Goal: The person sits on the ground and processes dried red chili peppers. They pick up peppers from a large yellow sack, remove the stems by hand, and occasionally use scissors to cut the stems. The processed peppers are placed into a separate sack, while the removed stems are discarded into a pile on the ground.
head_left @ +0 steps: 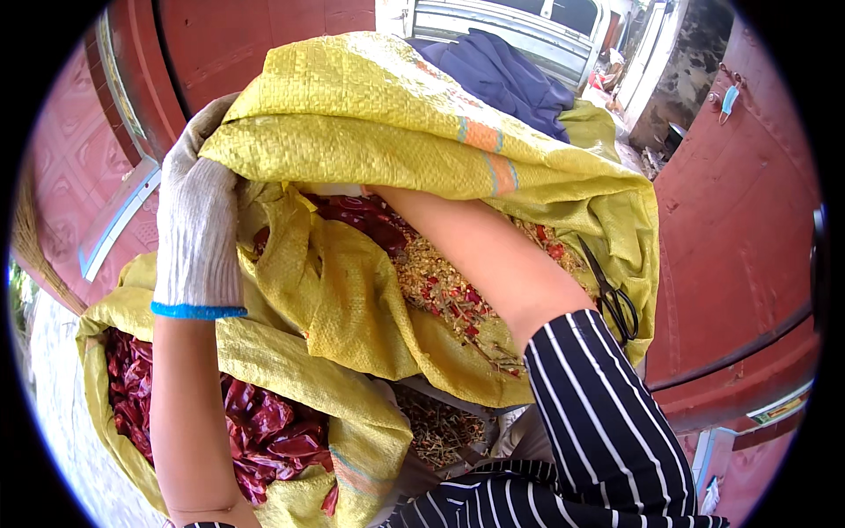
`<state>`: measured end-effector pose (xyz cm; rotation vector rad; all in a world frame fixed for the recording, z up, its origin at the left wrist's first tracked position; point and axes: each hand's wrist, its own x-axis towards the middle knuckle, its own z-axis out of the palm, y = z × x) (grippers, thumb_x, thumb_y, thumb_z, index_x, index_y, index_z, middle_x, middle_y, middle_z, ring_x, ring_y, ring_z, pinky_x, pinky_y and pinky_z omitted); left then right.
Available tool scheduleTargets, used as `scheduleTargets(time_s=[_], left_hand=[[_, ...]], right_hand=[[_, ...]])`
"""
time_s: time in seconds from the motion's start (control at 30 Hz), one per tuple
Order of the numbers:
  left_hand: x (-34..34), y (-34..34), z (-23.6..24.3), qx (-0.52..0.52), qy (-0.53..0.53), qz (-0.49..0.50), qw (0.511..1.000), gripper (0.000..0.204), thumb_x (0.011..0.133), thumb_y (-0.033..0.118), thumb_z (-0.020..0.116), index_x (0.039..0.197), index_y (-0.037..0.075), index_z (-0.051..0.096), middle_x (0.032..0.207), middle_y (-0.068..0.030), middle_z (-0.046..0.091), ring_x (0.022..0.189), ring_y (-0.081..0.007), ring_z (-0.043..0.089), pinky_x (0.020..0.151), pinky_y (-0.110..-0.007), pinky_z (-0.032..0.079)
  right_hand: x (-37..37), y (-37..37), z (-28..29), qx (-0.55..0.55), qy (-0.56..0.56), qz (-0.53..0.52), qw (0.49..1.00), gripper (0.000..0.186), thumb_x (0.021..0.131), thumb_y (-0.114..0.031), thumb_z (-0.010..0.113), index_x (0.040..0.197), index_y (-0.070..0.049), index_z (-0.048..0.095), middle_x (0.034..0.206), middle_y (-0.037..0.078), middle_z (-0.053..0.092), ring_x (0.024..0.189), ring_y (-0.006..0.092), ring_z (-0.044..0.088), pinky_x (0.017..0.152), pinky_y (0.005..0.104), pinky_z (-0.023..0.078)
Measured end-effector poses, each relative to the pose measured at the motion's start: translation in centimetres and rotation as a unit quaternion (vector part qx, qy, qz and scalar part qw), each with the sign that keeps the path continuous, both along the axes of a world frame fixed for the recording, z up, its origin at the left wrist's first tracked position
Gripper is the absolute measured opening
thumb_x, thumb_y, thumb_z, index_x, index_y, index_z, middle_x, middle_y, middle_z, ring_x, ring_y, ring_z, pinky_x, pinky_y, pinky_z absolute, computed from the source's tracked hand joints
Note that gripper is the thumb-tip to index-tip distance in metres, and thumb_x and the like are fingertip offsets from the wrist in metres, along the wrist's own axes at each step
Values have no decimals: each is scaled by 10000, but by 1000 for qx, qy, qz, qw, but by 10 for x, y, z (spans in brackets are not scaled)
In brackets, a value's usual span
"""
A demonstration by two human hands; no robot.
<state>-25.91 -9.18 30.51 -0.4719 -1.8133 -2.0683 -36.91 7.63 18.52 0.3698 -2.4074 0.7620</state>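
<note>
My left hand (198, 145), in a pale knitted glove with a blue cuff, grips the raised edge of a yellow woven sack (370, 145). Its fingers curl behind the fabric, partly out of sight. My bare right forearm (466, 242) reaches under that lifted flap, and the flap hides my right hand. Dark red dried chillies (374, 216) lie inside near it, beside a spread of yellow seeds and red bits (440, 286). Black-handled scissors (612, 295) rest on the sack at the right, beyond my forearm.
A second yellow sack (290, 356), full of dried red chillies (273, 427), stands at the lower left. Stems (440, 427) fill a container near my lap. Dark blue cloth (497, 79) lies behind the sack. Red doors (731, 238) flank both sides; a broom (40, 246) leans left.
</note>
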Motion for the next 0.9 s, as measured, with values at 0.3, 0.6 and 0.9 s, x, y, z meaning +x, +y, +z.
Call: scheduleTargets(time_s=[0.3,0.6,0.9], left_hand=[[33,-25,2,-26,3,-19,999,448,928,163,623,1319,-51,573,1223,-137,657,1089,-185,650,937,-276,540],[37,-26,0,-25,44,6,999,454,925,165,637,1328,-36,581,1213,-116,671,1072,-173,657,943,-288,535],[56,-8,14,-125,62,-17,990,471,944,243,569,1333,-21,595,1223,-93,655,1130,-157,602,986,-275,463]], right_hand=[[-43,40,13,165,-203,-130,956,434,927,-343,668,1298,-118,650,1338,150,618,1306,264,522,1087,341,416],[31,108,83,176,-214,-61,959,427,923,-341,676,1284,-115,654,1323,144,624,1286,257,531,1071,343,425],[43,106,76,168,-219,-27,961,420,918,-340,685,1270,-112,658,1308,139,631,1265,250,541,1055,345,434]])
